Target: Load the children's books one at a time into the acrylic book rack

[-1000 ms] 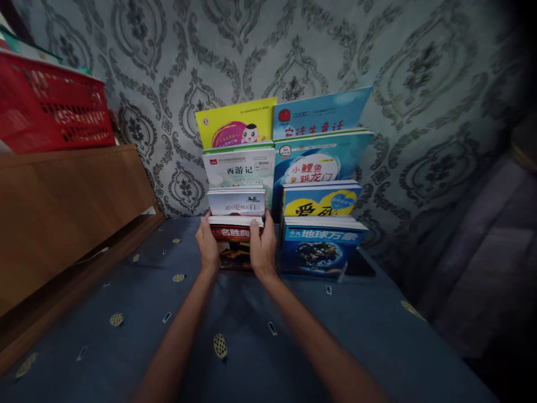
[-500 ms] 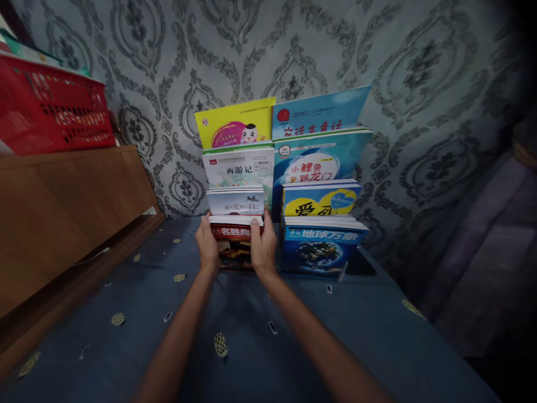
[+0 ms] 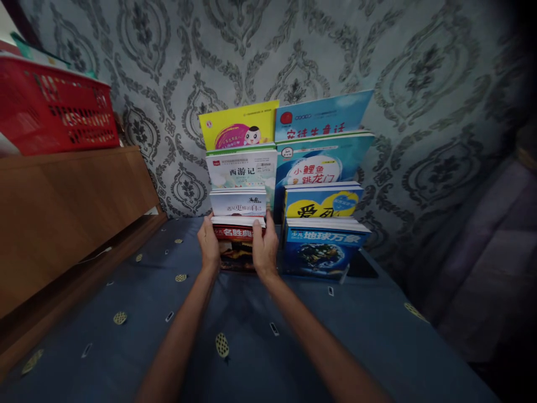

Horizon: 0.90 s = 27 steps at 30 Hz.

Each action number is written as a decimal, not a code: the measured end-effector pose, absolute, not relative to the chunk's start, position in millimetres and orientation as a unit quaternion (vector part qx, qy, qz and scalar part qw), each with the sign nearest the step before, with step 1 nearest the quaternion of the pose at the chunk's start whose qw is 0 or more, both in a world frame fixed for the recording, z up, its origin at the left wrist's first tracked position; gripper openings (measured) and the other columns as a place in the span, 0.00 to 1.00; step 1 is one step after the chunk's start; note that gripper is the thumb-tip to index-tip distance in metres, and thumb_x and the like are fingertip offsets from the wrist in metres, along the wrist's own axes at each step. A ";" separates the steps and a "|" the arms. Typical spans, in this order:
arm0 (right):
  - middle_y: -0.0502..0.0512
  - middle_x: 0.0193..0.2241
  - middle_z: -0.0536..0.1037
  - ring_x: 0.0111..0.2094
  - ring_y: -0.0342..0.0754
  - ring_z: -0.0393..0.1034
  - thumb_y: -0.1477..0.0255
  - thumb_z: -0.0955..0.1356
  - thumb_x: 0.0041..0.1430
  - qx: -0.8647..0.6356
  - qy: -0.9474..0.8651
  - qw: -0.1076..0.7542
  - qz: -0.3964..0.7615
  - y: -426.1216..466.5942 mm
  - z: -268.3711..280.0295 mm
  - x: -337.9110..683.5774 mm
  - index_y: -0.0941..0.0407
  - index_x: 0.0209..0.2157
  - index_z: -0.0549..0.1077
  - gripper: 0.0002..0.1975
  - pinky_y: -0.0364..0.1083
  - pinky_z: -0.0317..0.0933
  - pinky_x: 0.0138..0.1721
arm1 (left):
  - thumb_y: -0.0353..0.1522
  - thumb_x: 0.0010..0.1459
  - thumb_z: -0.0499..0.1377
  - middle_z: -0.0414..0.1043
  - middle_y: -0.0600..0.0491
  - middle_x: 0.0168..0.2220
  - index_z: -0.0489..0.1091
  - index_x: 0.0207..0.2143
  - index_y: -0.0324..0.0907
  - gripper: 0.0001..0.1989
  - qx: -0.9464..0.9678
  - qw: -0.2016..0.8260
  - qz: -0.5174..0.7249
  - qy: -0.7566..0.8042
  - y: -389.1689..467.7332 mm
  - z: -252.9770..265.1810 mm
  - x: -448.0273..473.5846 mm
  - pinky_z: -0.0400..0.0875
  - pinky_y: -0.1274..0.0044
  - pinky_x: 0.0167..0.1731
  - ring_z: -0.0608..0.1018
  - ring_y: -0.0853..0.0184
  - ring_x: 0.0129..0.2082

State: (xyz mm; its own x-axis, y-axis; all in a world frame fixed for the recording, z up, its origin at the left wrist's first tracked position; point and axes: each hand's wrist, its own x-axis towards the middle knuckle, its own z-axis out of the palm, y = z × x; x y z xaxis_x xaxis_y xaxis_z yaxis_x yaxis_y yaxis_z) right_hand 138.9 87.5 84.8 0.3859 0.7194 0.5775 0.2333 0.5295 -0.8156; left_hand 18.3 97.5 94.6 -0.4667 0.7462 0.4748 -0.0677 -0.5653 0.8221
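Observation:
Two columns of upright books stand in stepped rows against the wall. My left hand (image 3: 208,244) presses the left edge of the front books (image 3: 235,249) in the left column, whose foremost cover is red and dark. On their right edge my right hand (image 3: 265,249) grips with its thumb in front and its fingers behind. Behind them rise a pale book (image 3: 239,204), a white and green book (image 3: 241,170) and a yellow book (image 3: 235,121). To the right stands a blue book with a globe (image 3: 321,254), with blue-yellow and blue books behind it.
A red basket (image 3: 84,115) sits on a wooden cabinet or headboard (image 3: 71,207) at the left. Dark blue patterned cloth (image 3: 247,358) covers the surface below. A flat black object (image 3: 364,266) lies beside the right column. Patterned wallpaper (image 3: 201,50) is behind; pale fabric hangs at the right.
The whole view has shifted slightly, so the books and basket appear a little further right. Both hands keep the same hold on the front left books.

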 end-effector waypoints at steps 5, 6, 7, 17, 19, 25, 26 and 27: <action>0.69 0.64 0.68 0.66 0.58 0.60 0.58 0.58 0.68 -0.448 -0.538 0.689 0.186 84.6 86.3 140.7 0.61 0.66 0.62 0.32 0.61 0.52 0.67 | 0.53 0.65 0.52 0.80 0.43 0.48 0.76 0.49 0.37 0.30 0.461 0.268 0.761 0.370 100.1 92.4 15.2 0.72 0.69 0.51 0.80 0.59 0.47; 0.69 0.64 0.67 0.67 0.58 0.59 0.57 0.58 0.68 -0.449 -0.539 0.687 0.189 83.2 84.9 140.6 0.60 0.66 0.61 0.32 0.61 0.52 0.67 | 0.53 0.65 0.52 0.80 0.43 0.47 0.76 0.49 0.37 0.30 0.467 0.257 0.759 0.373 99.8 92.0 14.0 0.72 0.70 0.50 0.80 0.60 0.47; 0.69 0.65 0.66 0.67 0.58 0.58 0.56 0.59 0.68 -0.451 -0.538 0.686 0.191 81.4 82.5 140.4 0.60 0.67 0.60 0.32 0.61 0.52 0.67 | 0.53 0.65 0.52 0.80 0.44 0.46 0.75 0.49 0.37 0.30 0.473 0.238 0.758 0.380 99.0 91.5 12.5 0.72 0.70 0.50 0.80 0.60 0.46; 0.67 0.66 0.65 0.67 0.57 0.59 0.58 0.61 0.67 -0.458 -0.605 0.637 0.136 55.0 30.0 149.9 0.59 0.67 0.59 0.32 0.61 0.55 0.66 | 0.46 0.68 0.51 0.75 0.46 0.43 0.73 0.45 0.43 0.19 0.582 0.059 0.644 0.493 68.4 59.1 -8.1 0.67 0.69 0.52 0.75 0.60 0.46; 0.68 0.65 0.67 0.65 0.57 0.61 0.60 0.61 0.66 -0.466 -0.609 0.629 0.130 53.9 20.8 152.1 0.59 0.67 0.60 0.31 0.61 0.56 0.65 | 0.43 0.68 0.50 0.74 0.46 0.39 0.73 0.42 0.43 0.17 0.601 0.036 0.613 0.512 65.8 50.4 -10.5 0.68 0.67 0.50 0.74 0.58 0.43; 0.70 0.58 0.74 0.61 0.61 0.67 0.62 0.60 0.63 -0.496 -0.609 0.604 0.132 57.7 0.4 152.9 0.61 0.62 0.66 0.30 0.64 0.59 0.62 | 0.38 0.68 0.49 0.72 0.48 0.35 0.73 0.36 0.45 0.14 0.618 0.011 0.583 0.528 67.0 40.9 -12.4 0.69 0.67 0.48 0.73 0.58 0.39; 0.70 0.58 0.74 0.60 0.62 0.67 0.62 0.60 0.62 -0.497 -0.611 0.602 0.130 58.3 -1.4 152.7 0.61 0.62 0.67 0.30 0.64 0.59 0.61 | 0.37 0.68 0.49 0.72 0.48 0.35 0.73 0.37 0.45 0.14 0.617 0.008 0.582 0.530 67.4 40.5 -12.3 0.69 0.67 0.47 0.73 0.58 0.39; 0.70 0.58 0.74 0.60 0.62 0.67 0.62 0.61 0.62 -0.498 -0.611 0.602 0.127 58.7 -2.7 152.6 0.61 0.61 0.67 0.30 0.64 0.59 0.61 | 0.37 0.68 0.49 0.72 0.48 0.35 0.73 0.37 0.45 0.14 0.616 0.004 0.581 0.532 67.8 40.0 -12.2 0.69 0.67 0.47 0.73 0.58 0.40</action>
State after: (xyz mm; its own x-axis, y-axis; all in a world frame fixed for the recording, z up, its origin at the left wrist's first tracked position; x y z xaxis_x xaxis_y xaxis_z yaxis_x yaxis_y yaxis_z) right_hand 152.6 58.7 -2.7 0.2203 0.7613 0.6099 0.4563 0.4722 -0.7542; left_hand -12.2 67.8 40.0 -0.2419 0.6602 0.7110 0.6508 -0.4331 0.6236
